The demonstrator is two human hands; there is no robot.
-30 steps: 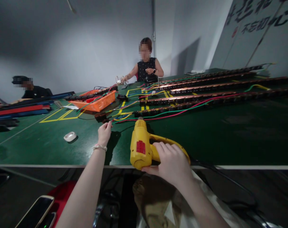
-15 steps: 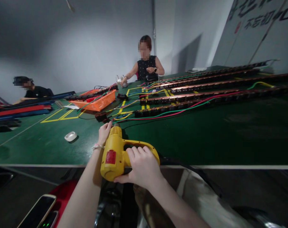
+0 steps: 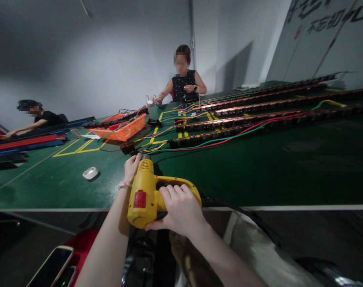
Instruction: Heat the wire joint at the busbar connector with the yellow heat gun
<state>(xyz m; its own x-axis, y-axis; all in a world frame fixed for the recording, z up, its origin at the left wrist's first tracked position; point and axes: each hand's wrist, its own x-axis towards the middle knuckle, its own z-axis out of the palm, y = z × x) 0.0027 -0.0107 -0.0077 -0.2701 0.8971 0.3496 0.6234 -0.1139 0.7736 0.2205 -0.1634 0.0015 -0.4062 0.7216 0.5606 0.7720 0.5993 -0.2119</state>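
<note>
My right hand (image 3: pixel 178 209) is wrapped round the handle of a yellow heat gun (image 3: pixel 145 193) with a red label, its nozzle pointing away from me at the wire ends. My left hand (image 3: pixel 131 167) reaches forward beside the nozzle, fingers pinched on the ends of coloured wires (image 3: pixel 148 149) near a black connector (image 3: pixel 127 147). The wires run from long black and copper strips (image 3: pixel 235 127) lying across the green table (image 3: pixel 259 171).
An orange basket (image 3: pixel 121 129) and a small white object (image 3: pixel 90 172) lie on the left of the table. One person sits at the far end, another at the far left by red and blue bars (image 3: pixel 26 141). A phone (image 3: pixel 51 267) rests by my knee.
My right hand swung the heat gun left and nearer to my left hand, then held it there. The left hand stayed on the wire ends.
</note>
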